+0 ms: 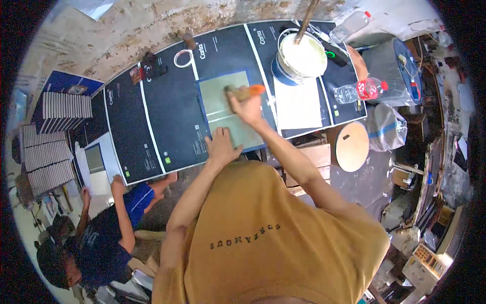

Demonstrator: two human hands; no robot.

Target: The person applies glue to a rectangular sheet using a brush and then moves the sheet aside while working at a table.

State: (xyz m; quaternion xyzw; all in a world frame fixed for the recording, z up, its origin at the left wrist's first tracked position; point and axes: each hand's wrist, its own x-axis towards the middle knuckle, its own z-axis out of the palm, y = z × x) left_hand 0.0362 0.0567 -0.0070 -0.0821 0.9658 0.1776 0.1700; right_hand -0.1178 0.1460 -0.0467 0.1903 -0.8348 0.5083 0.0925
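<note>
In front of me on the black table lies a blue cover sheet (201,103) bearing grey-green boards (215,91), parted by narrow pale strips. My right hand (246,107) is closed around a brush with an orange handle (257,90). Its bristles, blurred by motion, are over the upper board. With fingers spread, my left hand (223,146) presses on the lower board near the table's front edge. To the right of the sheet stands a bucket (288,71) of whitish paste (304,54), with a wooden stick (306,23) in it.
White paper (298,107) lies below the bucket. Plastic bottles (372,89) and a blue-lidded drum (392,71) are at the right, a tape roll (183,58) at the back. Book stacks (63,111) stand far left, where another person (101,243) handles a sheet. A round stool (353,147) stands right.
</note>
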